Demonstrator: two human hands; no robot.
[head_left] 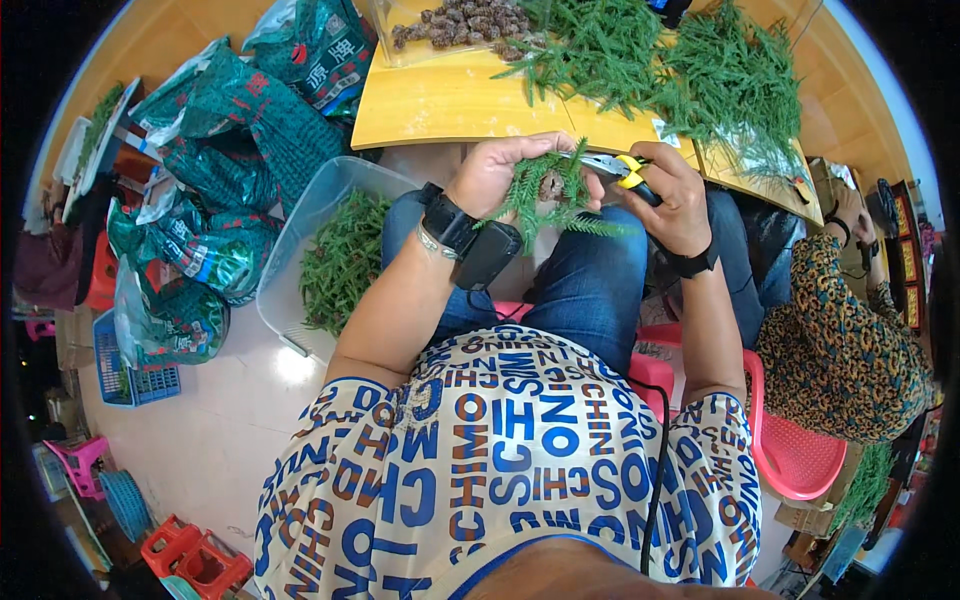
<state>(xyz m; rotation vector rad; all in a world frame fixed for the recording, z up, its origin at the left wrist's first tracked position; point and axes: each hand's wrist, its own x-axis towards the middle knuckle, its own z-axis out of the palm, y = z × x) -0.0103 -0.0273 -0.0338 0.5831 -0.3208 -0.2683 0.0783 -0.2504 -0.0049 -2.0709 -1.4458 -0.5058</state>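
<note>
In front of my lap, my left hand (pixel 488 172) is closed on a green artificial pine sprig (pixel 528 196). A brown pine cone (pixel 551 186) sits among its needles. My right hand (pixel 674 198) is wrapped round the yellow and black handles of a pair of pliers (pixel 632 173). The metal jaws point left and reach the top of the sprig, by my left fingers. Needles and fingers hide what lies between the jaws.
Ahead stands a yellow table (pixel 430 105) with heaps of pine sprigs (pixel 610 50) and a clear tray of pine cones (pixel 470 22). Left are a clear plastic bin (pixel 285 262) of sprigs and green bags (pixel 225 150). A co-worker (pixel 850 340) sits at right, near a pink stool (pixel 800 455).
</note>
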